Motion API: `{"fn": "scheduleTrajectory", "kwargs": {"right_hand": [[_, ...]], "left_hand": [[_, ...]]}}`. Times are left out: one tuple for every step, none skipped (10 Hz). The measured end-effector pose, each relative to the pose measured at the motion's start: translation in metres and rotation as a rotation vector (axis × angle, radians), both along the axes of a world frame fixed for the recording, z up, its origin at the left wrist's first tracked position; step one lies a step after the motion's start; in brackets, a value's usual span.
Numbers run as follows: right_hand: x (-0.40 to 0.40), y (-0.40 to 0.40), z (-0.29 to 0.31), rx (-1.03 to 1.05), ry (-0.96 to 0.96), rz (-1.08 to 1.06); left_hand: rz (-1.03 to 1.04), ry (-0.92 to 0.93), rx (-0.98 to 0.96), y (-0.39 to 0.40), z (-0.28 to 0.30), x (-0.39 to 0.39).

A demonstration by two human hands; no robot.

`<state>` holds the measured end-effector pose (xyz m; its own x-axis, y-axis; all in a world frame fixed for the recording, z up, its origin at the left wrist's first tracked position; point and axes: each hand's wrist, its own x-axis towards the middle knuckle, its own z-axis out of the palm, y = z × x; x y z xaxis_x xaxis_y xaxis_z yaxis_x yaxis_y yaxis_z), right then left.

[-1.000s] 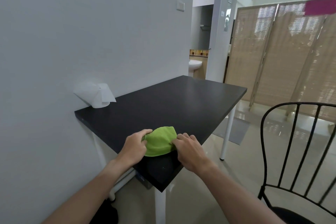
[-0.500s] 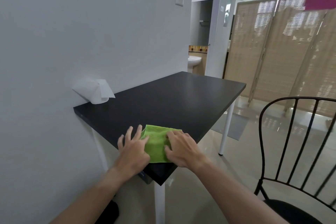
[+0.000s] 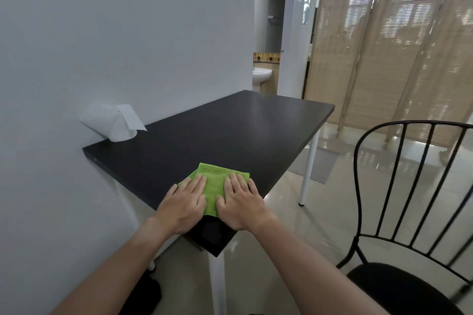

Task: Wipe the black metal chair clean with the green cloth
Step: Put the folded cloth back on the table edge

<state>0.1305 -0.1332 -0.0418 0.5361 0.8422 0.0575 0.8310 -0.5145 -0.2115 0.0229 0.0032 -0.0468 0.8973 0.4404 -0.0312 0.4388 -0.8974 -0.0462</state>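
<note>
A folded green cloth [image 3: 214,184] lies flat near the front corner of the black table [image 3: 225,133]. My left hand [image 3: 184,203] presses on the cloth's left part with straight fingers. My right hand [image 3: 240,199] lies flat on its right part in the same way. The black metal chair [image 3: 407,202] stands to the right of the table, its curved barred back facing me and its dark seat low at the right edge of the view. Neither hand touches the chair.
A roll of white paper [image 3: 112,123] lies on the table's back left corner against the grey wall. White table legs [image 3: 308,174] stand on a glossy tiled floor. A woven folding screen [image 3: 384,64] closes off the right background. A washbasin [image 3: 261,75] shows through the doorway.
A second ago both hands gripped the bunched cloth. They have since spread and folded it flat on the table, and now both palms lie pressed on it.
</note>
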Motion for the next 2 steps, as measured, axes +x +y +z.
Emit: {"fn": "scheduleTrajectory", "kwargs": {"right_hand": [[0.0, -0.004, 0.001, 0.039, 0.014, -0.004], [-0.006, -0.019, -0.001, 0.217, 0.052, -0.028]], "left_hand": [[-0.025, 0.006, 0.092, -0.002, -0.007, 0.001], [-0.013, -0.057, 0.161, 0.005, -0.007, -0.002]]}}
